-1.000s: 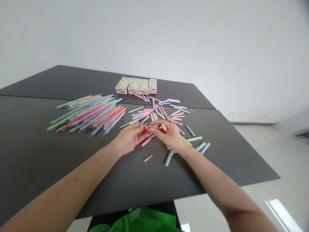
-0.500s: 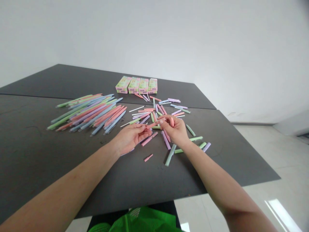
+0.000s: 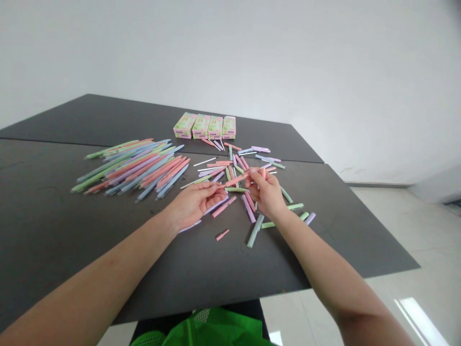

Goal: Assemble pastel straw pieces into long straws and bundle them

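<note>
Between my two hands stretches a coral pen barrel. My left hand is closed, pinching its left tip with thumb and forefinger. My right hand is closed around the right end, and a second coral pen part sticks up between its fingers. Beneath and around the hands lie loose pastel pen parts, such as a pink barrel, a grey-green barrel and a short pink tip piece. A lilac pen part lies partly hidden by my left hand.
A heap of pastel pens lies to the left on the dark table. Several small pink-and-green boxes stand in a row toward the back. White refills are scattered among the loose parts. Behind is a white wall.
My right hand has shifted a little to the right, away from my left hand. More of the coral barrel shows between them. My left hand stays nearly in place.
</note>
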A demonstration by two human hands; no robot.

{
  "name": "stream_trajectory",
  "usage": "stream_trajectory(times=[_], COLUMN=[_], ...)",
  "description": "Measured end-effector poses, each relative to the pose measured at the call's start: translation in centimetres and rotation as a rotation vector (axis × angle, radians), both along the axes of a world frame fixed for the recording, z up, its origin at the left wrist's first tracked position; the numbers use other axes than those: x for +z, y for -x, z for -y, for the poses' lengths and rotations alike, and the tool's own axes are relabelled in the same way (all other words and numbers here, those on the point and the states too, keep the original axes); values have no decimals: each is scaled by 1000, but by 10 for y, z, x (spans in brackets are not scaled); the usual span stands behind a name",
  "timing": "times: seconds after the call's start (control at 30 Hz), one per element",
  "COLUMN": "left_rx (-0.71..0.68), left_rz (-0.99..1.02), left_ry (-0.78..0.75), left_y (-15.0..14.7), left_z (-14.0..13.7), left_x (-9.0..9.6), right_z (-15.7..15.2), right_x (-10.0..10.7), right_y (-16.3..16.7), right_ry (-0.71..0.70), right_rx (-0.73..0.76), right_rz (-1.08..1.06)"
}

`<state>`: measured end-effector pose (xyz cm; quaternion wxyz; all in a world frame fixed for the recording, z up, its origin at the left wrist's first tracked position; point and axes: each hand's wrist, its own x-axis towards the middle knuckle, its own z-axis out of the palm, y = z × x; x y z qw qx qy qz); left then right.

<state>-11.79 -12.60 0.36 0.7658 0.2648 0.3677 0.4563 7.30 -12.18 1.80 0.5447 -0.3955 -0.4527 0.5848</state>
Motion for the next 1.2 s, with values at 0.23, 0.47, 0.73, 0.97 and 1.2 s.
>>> stream_trajectory(times=[0.23,0.47,0.73,0.97,1.2], left_rx=[1,17,5,34,-16], left_rz=[12,12,38,28,34], left_ry=[-18,-15,-21,-21,-60], left_y=[1,-1,0,-1,2], left_z=[0,1,0,-2,-2], left_x=[0,5,1,2,1], right_z=[-6,-7,-5,-6,-4], right_x=[-7,-8,-11,-12,-12], right_y=[-2,-3,1,1,2], right_ry=[92,139,139,117,87], right_rx=[3,-1,47,40,54], right_rz=[-77,-132,-131,-138,-68])
